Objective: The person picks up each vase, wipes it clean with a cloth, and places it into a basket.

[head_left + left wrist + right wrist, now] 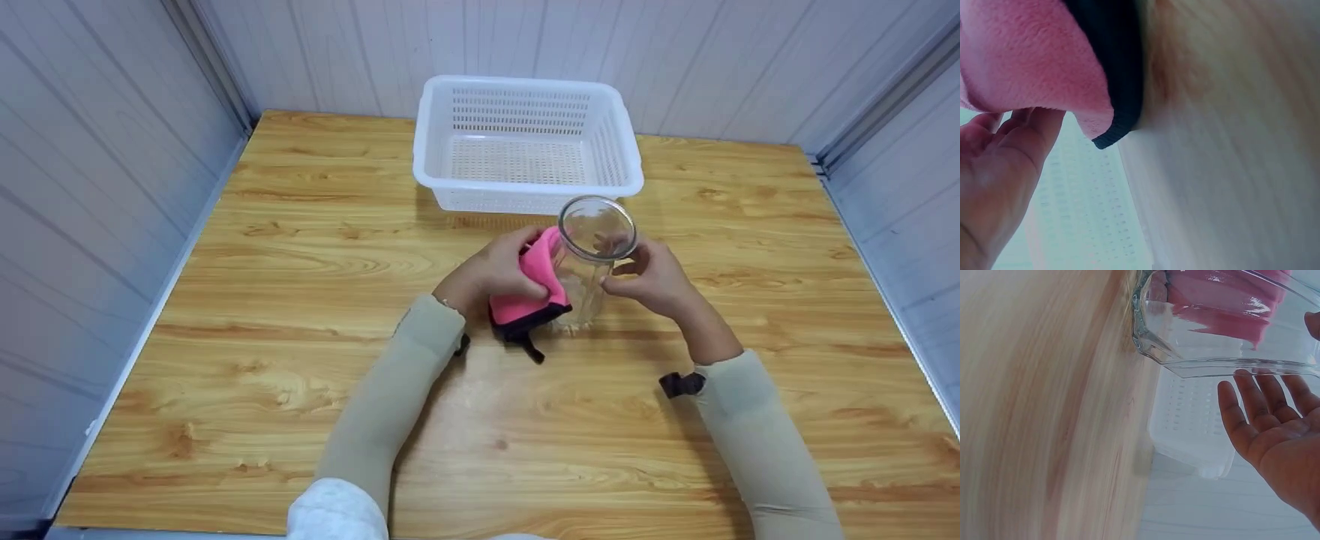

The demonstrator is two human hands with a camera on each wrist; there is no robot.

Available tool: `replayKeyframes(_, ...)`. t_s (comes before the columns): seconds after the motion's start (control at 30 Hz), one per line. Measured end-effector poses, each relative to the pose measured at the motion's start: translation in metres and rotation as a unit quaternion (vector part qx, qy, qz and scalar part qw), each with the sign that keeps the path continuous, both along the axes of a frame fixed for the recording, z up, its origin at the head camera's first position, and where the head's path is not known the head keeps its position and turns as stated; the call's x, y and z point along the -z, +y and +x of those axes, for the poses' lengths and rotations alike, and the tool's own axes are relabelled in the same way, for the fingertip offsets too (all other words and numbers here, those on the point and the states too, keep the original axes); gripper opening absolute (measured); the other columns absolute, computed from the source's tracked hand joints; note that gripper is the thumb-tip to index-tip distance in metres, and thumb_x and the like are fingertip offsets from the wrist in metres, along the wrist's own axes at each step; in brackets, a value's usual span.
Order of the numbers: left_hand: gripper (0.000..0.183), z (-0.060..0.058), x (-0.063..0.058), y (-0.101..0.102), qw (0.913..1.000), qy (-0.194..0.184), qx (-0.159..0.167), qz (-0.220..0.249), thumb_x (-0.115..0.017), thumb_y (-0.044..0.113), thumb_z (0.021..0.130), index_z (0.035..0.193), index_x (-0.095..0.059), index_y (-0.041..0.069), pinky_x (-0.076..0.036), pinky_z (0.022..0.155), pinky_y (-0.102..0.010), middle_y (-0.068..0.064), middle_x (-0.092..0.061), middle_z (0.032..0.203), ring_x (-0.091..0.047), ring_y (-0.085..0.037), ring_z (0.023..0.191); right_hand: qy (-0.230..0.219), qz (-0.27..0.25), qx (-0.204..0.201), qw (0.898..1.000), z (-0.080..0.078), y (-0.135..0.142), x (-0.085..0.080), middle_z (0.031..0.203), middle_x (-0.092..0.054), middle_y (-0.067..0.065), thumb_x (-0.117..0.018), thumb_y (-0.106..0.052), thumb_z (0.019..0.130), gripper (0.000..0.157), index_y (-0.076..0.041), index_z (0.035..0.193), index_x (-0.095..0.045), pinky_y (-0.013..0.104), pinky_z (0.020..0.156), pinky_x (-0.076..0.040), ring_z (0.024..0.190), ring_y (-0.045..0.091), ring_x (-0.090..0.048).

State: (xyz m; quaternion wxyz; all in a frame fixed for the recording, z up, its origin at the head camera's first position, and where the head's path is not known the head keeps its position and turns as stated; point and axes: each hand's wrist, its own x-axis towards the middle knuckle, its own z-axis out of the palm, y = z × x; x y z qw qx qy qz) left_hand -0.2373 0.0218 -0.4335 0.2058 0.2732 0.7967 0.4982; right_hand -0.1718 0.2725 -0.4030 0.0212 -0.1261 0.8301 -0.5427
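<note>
A clear glass jar (pixel 581 289) with a thick round rim stands on the table in the middle of the head view, tilted slightly. My left hand (pixel 491 271) holds a pink plush cloth (pixel 538 277) with black edging along the jar's left side. Its fingers go behind the cloth (pixel 1027 56) in the left wrist view. On the other side, my right hand (pixel 654 281) holds the jar between thumb and fingers. The right wrist view shows those fingertips at the wall of the jar (pixel 1207 351), with pink cloth visible through the glass.
Behind the jar sits a white perforated plastic basket (pixel 525 184), close to the back wall. The wood-grain table (pixel 300 315) is bounded by pale panelled walls (pixel 487 37) at the back and both sides. A black strap (pixel 682 385) hangs by the right wrist.
</note>
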Motion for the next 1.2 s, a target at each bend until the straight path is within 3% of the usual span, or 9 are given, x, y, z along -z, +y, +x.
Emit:
replayKeyframes(0.17,0.080,0.001,-0.002,0.000,0.9999,0.015,0.004,-0.006,-0.088,0.018,0.062,0.131,-0.050,0.023,-0.049,0.091,-0.029,0.000,-0.058,0.119,-0.056,-0.014,0.107,-0.002,-0.009,-0.005,1.000,0.001,0.001,0.002,0.105,-0.065,-0.009,-0.073,0.008,0.075,0.050,0.004,0.121,-0.057,0.023,0.079,-0.055,0.096,0.008,-0.062)
replayKeyframes(0.37,0.087,0.006,-0.006,0.000,0.9992,0.023,-0.024,-0.022,-0.090,0.024,0.060,0.137,-0.051,0.025,-0.052,0.086,-0.028,0.000,-0.053,0.124,-0.060,-0.015,0.103,-0.006,0.002,-0.008,1.000,0.002,0.005,0.001,0.108,-0.064,-0.001,-0.072,0.007,0.076,0.050,0.002,0.123,-0.057,0.024,0.078,-0.055,0.096,0.013,-0.062)
replayKeyframes(0.53,0.088,0.010,-0.004,0.001,0.9991,0.025,-0.034,0.001,-0.090,0.025,0.061,0.139,-0.049,0.018,-0.052,0.087,-0.026,-0.001,-0.055,0.126,-0.060,-0.018,0.105,0.001,0.044,-0.012,0.999,0.003,0.008,-0.001,0.123,-0.063,0.011,-0.074,-0.001,0.079,0.055,-0.009,0.130,-0.056,0.026,0.082,-0.053,0.105,0.007,-0.059)
replayKeyframes(0.67,0.080,0.011,-0.005,0.003,0.9974,0.023,-0.058,0.036,-0.090,0.025,0.061,0.133,-0.054,0.017,-0.053,0.083,-0.028,-0.001,-0.059,0.119,-0.062,-0.018,0.099,0.010,0.059,-0.011,0.998,0.002,0.009,-0.002,0.129,-0.062,0.013,-0.075,-0.005,0.080,0.055,-0.012,0.130,-0.056,0.026,0.082,-0.052,0.107,0.004,-0.058)
replayKeyframes(0.87,0.068,0.011,-0.014,0.009,0.9893,0.021,-0.095,0.108,-0.089,0.019,0.063,0.125,-0.061,0.016,-0.052,0.082,-0.027,-0.002,-0.065,0.110,-0.062,-0.014,0.095,0.013,0.046,-0.013,0.999,0.000,0.008,-0.002,0.127,-0.062,0.014,-0.075,-0.002,0.078,0.056,-0.010,0.131,-0.056,0.022,0.077,-0.054,0.102,0.006,-0.060)
replayKeyframes(1.0,0.064,0.011,-0.020,0.011,0.9834,0.017,-0.096,0.153,-0.088,0.015,0.064,0.122,-0.063,0.013,-0.052,0.083,-0.027,-0.005,-0.066,0.108,-0.060,-0.015,0.095,0.010,0.030,-0.017,0.999,-0.001,0.007,-0.001,0.124,-0.061,0.017,-0.073,0.002,0.079,0.056,-0.005,0.130,-0.053,0.021,0.075,-0.054,0.100,0.006,-0.060)
replayKeyframes(1.2,0.068,0.012,-0.020,0.012,0.9860,0.001,-0.093,0.138,-0.088,0.018,0.065,0.127,-0.060,0.019,-0.052,0.083,-0.028,-0.004,-0.064,0.112,-0.059,-0.015,0.099,0.008,0.024,-0.027,0.999,0.003,0.001,-0.012,0.121,-0.058,0.026,-0.070,0.007,0.079,0.048,0.007,0.123,-0.050,0.027,0.081,-0.054,0.094,0.005,-0.061)
